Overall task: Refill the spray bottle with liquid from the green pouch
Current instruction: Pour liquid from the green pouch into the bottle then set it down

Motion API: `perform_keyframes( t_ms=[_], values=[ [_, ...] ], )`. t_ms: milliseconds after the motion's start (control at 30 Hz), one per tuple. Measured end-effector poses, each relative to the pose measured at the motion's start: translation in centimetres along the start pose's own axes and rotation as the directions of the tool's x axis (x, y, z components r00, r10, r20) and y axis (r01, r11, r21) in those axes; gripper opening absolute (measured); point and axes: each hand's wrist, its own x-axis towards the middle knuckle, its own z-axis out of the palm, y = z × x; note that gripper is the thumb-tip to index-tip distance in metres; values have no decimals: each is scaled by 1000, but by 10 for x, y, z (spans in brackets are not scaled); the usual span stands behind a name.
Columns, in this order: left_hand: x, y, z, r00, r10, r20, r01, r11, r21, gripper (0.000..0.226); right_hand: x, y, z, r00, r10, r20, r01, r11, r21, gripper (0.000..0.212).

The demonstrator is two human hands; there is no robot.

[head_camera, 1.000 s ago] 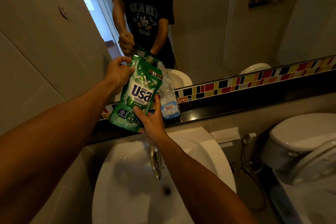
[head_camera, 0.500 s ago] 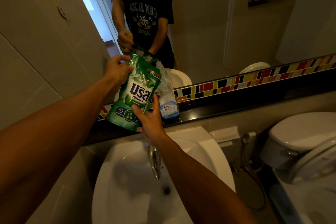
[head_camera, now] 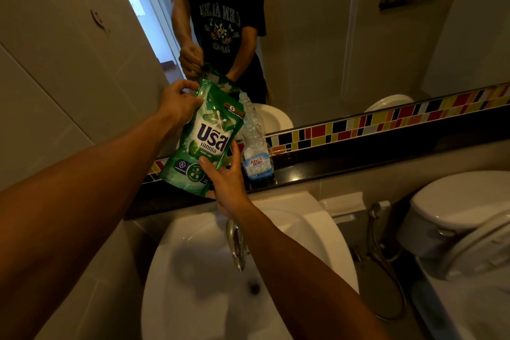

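Both hands grip the green pouch — left hand top, right hand bottom.

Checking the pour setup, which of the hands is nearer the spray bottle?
Right. The right hand grips the green pouch bottom just beside the spray bottle; the left hand holds the pouch top, farther away.

The shiny green pouch is tipped toward the clear spray bottle, which stands upright just beside it.
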Motion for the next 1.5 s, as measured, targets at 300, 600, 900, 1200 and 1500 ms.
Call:
perform_keyframes(
  t_ms=[300,600,900,1200,1500],
  values=[
    [3,0,-3,1000,2,12,-2,1000,13,34,-2,0,5,1000,-5,-8,5,1000,-2,90],
    [6,-1,-7,1000,5,19,-6,1000,26,34,-3,1,8,1000,-11,-11,11,1000,-29,91],
    [7,0,-8,1000,7,26,-8,1000,24,33,-5,1,11,1000,0,-19,-1,1000,-29,92],
    [7,2,-8,1000,12,23,-13,999,36,33,-6,1,14,1000,-3,-18,3,1000,-14,92],
    [6,4,-8,999,5,36,-7,999,53,33,-5,2,15,1000,-17,-16,17,1000,-10,88]
  ],
)
